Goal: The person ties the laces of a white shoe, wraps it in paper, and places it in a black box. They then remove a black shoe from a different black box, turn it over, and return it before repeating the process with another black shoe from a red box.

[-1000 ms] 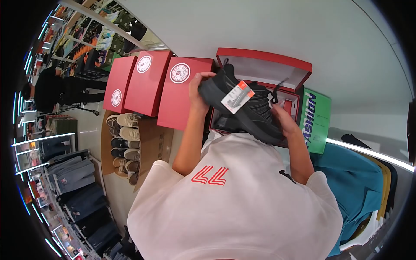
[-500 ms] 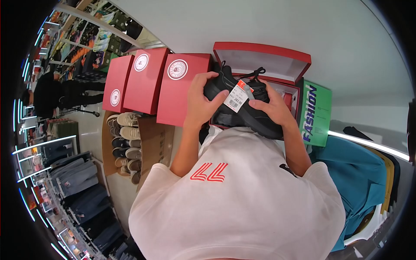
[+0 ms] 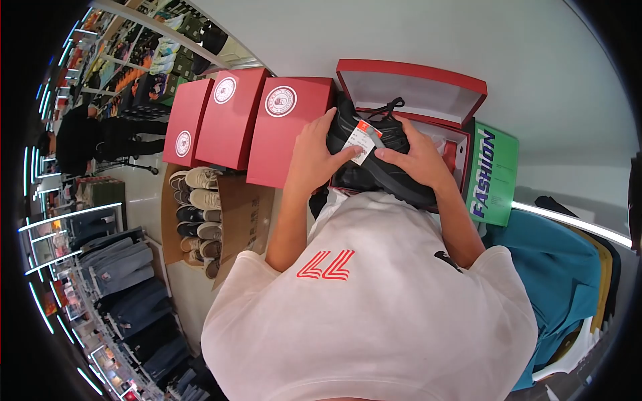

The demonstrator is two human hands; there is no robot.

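Observation:
A black lace-up shoe [image 3: 388,175] is held between both hands above an opened red shoebox [image 3: 457,148]. My left hand [image 3: 319,148] is closed around one end of it, thumb at the white price tag [image 3: 360,146] with an orange top. My right hand [image 3: 420,157] grips the other side near the laces, its thumb beside the tag. Grey tape or a strip lies across the tag. Below the held shoe, another black item [image 3: 354,178] shows partly in the box. The box's lid [image 3: 414,90] stands raised at the back.
Closed red shoeboxes [image 3: 289,134] stand to the left, and a green box [image 3: 495,174] to the right. A carton [image 3: 244,214] with several pairs of shoes sits at lower left. Teal clothing [image 3: 555,267] hangs at right. A person in black [image 3: 83,139] stands far left.
The shoe is turned slightly and its price tag now tilts differently, with my left thumb further over it. The whole view has shifted a little; both hands keep their hold.

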